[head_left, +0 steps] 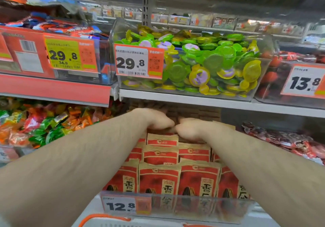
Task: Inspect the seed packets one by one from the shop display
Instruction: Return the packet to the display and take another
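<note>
Beneath both hands [175, 125]: seed packets [161, 154].

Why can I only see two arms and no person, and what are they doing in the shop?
The camera is worn on the person's head and looks forward and down, so you see what they see: just their own arms reaching out. There is only this one picture.

The left hand and the right hand are side by side at the back of a shelf, on top of the rows of red and tan seed packets. The fingers curl down behind the packets, so I cannot tell if either hand is gripping one yet.

In front of the packets sits a price tag reading 12.8. On the shelf above stands a clear bin of green and yellow jelly cups. To the left lie colourful wrapped sweets.
</note>
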